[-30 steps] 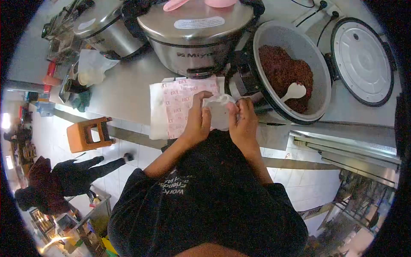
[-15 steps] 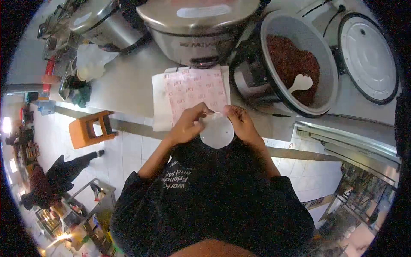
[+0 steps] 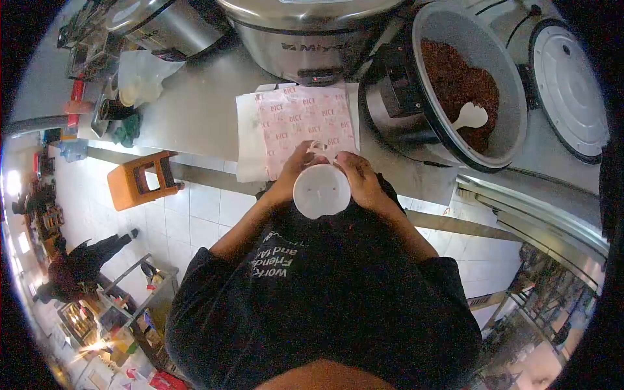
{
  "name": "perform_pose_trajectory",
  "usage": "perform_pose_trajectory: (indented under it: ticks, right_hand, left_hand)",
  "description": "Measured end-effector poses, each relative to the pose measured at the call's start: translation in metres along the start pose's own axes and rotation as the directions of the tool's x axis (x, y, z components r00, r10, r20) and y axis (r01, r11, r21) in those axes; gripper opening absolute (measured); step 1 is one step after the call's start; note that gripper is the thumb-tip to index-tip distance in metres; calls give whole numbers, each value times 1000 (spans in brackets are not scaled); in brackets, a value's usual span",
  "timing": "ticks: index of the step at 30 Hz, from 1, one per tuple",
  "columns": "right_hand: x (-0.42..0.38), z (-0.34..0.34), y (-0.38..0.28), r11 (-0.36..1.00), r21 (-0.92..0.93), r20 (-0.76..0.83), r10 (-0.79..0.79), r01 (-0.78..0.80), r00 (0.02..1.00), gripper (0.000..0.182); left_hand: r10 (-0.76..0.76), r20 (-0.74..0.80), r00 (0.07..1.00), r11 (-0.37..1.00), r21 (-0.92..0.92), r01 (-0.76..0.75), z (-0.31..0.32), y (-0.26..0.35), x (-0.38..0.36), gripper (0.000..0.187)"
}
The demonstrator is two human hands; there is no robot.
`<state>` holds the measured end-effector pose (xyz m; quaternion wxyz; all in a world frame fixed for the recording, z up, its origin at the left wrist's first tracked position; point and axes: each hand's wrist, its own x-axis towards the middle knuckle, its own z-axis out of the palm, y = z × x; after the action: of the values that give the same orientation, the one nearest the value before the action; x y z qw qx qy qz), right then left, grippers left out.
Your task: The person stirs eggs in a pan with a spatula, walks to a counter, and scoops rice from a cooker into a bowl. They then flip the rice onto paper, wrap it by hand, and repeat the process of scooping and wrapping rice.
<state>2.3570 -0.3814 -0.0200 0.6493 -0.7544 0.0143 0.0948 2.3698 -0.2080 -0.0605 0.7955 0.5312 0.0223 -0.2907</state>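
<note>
A round white cup [image 3: 322, 190] is held in front of the black shirt, its open mouth facing the camera. My left hand [image 3: 291, 177] grips it from the left side, fingers curled at its upper edge. On the other side my right hand [image 3: 362, 183] is closed on the cup too. A small whitish piece, too blurred to name, shows between the fingertips above it. Just beyond the hands, a stack of pink-printed paper sheets [image 3: 302, 117] lies on the metal counter [image 3: 195, 110].
A closed steel cooker [image 3: 292, 55] stands behind the paper. At the right, an open cooker [image 3: 383, 97] holds dark reddish-brown grains [image 3: 455, 75] and a white paddle [image 3: 472, 116]. An orange stool [image 3: 130, 185] is on the floor at left, near a person in dark clothes [image 3: 84, 263].
The cup has tilted so its open mouth now faces the camera. Both hands have shifted their hold around it. The view has moved slightly, showing the counter items higher.
</note>
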Motion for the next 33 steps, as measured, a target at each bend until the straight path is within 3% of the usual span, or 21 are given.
perform_pose_trajectory:
  ticks: [1,3,4,6,7,9,11,13,15,16,17,19,22,24,26,27,28,29,30,32,33]
  right_hand:
    - [-1,2,-8,997,-64,0,-43,43,999,28]
    - [5,1,0,995,-69,115,-59,67,992,25]
    - [8,4,2,995,-61,176,-71,83,982,23]
    - [9,1,-12,989,-150,53,-2,10,999,21]
    - [9,2,-9,988,-122,-47,-98,92,994,23]
    - [10,4,-3,958,-118,-244,-284,263,927,26]
    - [11,-7,-6,706,-414,-290,-701,575,652,28]
    - [10,-24,4,445,-480,109,-824,755,555,35]
    - [7,-30,-20,239,-428,502,-739,872,449,36]
    - [6,-26,-25,246,-499,447,-749,831,490,35]
    - [8,-27,-25,178,-525,454,-769,832,451,34]
    - [14,-32,-22,38,-571,476,-799,820,368,32]
    - [21,-40,-26,74,-599,464,-780,798,420,26]
    - [24,-39,-17,109,-584,496,-737,805,459,24]
    - [23,-47,-18,179,-625,478,-682,760,554,21]
    - [23,-43,-22,239,-636,447,-660,733,604,20]
    - [21,-30,-34,674,-554,299,-387,489,872,23]
    - [19,-23,-49,929,-357,227,-18,101,974,26]
    - [14,-32,-60,837,-417,306,-238,355,922,28]
    - [1,-49,-83,489,-440,478,-583,753,657,31]
    - [7,-76,-118,519,-504,397,-570,690,719,32]
  left_hand:
    - [-67,51,996,992,-103,72,-7,-3,2,30]
    - [-110,77,991,991,-71,116,-22,-8,-3,32]
    - [-97,47,994,993,66,94,-29,-6,-12,34]
    - [0,51,999,1000,-26,1,-16,10,-31,44]
    - [49,53,997,996,-72,-45,-4,27,-40,51]
    - [-149,-161,976,984,-121,130,17,28,-45,57]
    - [-229,-178,957,955,-230,185,15,19,-38,58]
    - [-295,-275,915,939,-263,223,15,22,-18,55]
    - [-48,-124,991,998,32,52,-7,0,4,51]
    - [-59,-86,995,998,-32,57,-5,0,9,49]
    - [-70,-47,996,993,-95,65,-3,-1,14,47]
    - [-332,6,943,769,-577,274,31,27,13,44]
    - [-283,-187,941,914,-351,205,60,75,9,47]
    - [-326,-151,933,846,-487,217,61,83,8,52]
    - [-199,96,975,795,-566,218,42,56,14,62]
    - [-190,-57,980,872,-469,142,33,38,23,64]
    - [-149,-222,964,933,-356,62,30,26,30,65]
    - [-55,-280,958,977,-214,-7,36,27,37,65]
    - [49,-342,938,995,-64,-76,38,30,38,64]
    - [-27,-280,960,937,-340,-73,33,52,29,62]
    - [-62,-244,968,879,-473,-63,26,62,27,61]
